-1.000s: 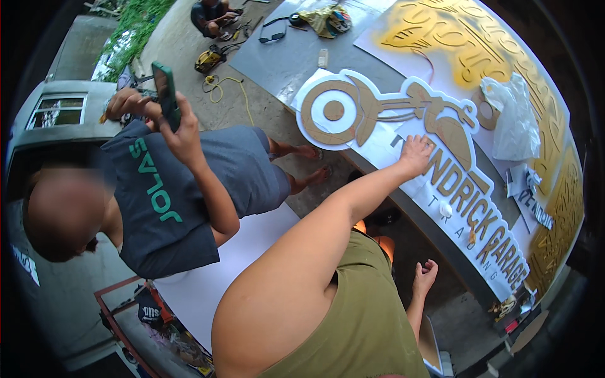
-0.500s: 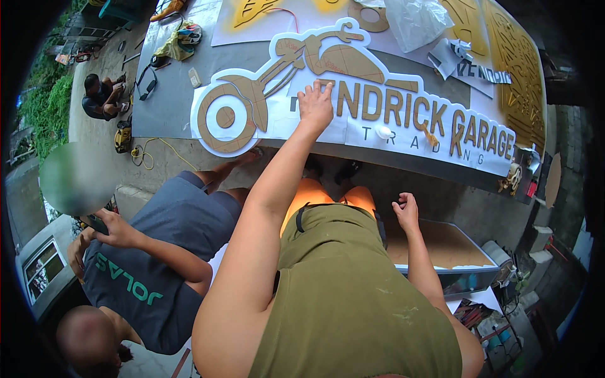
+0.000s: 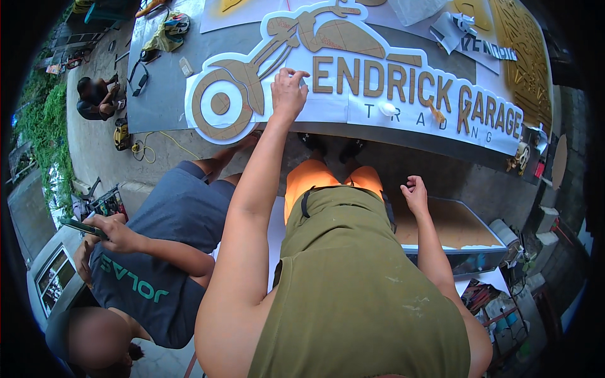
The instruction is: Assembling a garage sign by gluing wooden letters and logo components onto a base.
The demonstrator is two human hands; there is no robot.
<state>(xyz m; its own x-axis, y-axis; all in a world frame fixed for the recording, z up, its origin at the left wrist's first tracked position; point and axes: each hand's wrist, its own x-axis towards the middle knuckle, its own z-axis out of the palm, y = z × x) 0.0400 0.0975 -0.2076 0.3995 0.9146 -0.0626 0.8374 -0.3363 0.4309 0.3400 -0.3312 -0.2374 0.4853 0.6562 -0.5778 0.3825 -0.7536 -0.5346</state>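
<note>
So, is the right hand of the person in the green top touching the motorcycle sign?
No, the right hand is in the air, clear of the table and apart from the motorcycle sign.

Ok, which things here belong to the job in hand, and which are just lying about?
Likely in the job, by the left hand:
brown letters
brown motorcycle cutout
white backing

Likely just lying about:
translucent plastic bag
small pale block
yellow-and-black tool

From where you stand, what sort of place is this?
Probably a small, partly open-air sign-making workshop. A brown motorcycle-shaped cut-out and brown letters lie on a white sheet over a grey table, with a gold-painted panel beyond them.
</note>
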